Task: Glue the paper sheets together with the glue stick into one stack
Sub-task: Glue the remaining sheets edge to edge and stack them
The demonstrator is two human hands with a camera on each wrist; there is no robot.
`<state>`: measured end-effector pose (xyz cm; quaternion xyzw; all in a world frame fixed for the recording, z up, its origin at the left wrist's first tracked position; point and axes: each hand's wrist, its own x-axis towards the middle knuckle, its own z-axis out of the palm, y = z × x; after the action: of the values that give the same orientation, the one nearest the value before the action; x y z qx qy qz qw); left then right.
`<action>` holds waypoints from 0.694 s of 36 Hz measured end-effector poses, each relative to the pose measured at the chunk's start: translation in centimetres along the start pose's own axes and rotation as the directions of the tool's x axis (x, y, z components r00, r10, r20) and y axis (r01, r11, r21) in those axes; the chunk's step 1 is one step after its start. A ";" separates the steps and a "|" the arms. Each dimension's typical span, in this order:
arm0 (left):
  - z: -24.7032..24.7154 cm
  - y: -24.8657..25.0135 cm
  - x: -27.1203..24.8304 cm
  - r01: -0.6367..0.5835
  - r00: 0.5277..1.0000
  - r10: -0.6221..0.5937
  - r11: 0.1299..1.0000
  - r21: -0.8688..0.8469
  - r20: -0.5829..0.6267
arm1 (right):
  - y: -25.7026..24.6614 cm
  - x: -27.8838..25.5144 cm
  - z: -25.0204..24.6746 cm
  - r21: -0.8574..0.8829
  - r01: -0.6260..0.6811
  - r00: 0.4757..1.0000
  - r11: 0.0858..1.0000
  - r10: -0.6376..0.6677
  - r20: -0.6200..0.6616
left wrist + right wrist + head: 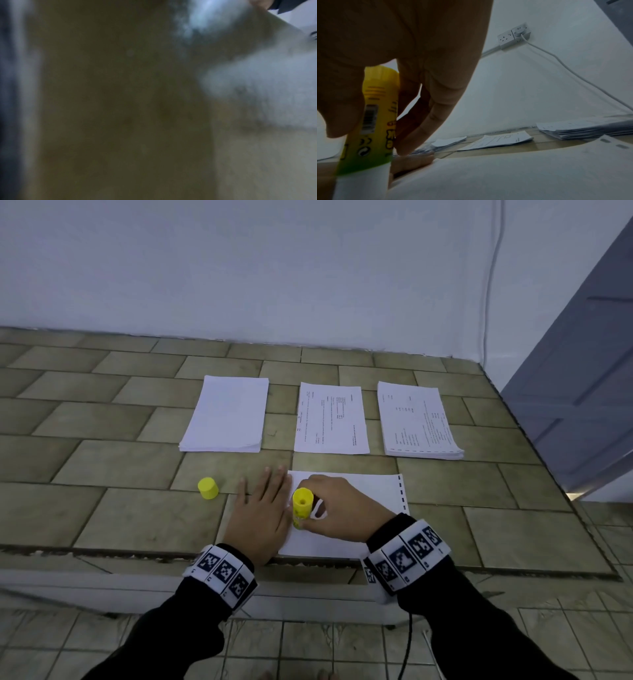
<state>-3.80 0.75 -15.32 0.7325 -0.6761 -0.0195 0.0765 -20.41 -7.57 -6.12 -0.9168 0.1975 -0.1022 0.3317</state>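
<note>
Right hand (pixel 337 508) grips the glue stick (pixel 302 506) on the near sheet (pixel 359 491); left hand (pixel 262 511) presses flat. Cap (pixel 208 488) stands left; three stacks (pixel 331 419) beyond, bench (pixel 102 508) edge close.

The glue stick (pixel 368 121) bears a barcode; the printed sheets' (pixel 331 419) text is illegible.

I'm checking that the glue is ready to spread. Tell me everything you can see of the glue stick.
The glue stick is a yellow plastic tube with a barcode and printed label. Uncapped, it stands nearly upright, white glue end down on the sheet. The right hand grips its barrel. Its yellow cap stands apart.
</note>
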 end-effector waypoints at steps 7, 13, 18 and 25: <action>0.2 -0.1 0.0 0.004 1.000 -0.004 1.000 0.015 0.001 | 0.7 3.0 -1.7 0.017 -0.116 0.993 0.993 0.117 -0.033; 0.0 0.1 0.0 0.022 1.000 -0.022 0.999 0.024 -0.016 | 2.0 5.2 -2.6 0.011 -0.229 0.969 0.973 0.229 -0.091; 0.1 0.0 -0.1 0.012 0.999 -0.011 0.999 0.041 -0.034 | 2.4 5.2 -3.2 0.016 -0.260 0.956 0.965 0.260 -0.133; -0.1 0.3 -0.1 0.009 0.997 -0.006 0.999 0.039 -0.074 | 1.9 -0.4 -3.3 0.166 -0.217 0.966 0.962 0.236 -0.103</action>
<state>-4.10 0.82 -15.18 0.7365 -0.6705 0.0208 0.0869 -22.39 -10.63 -4.86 -0.8519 0.3126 -0.1341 0.3983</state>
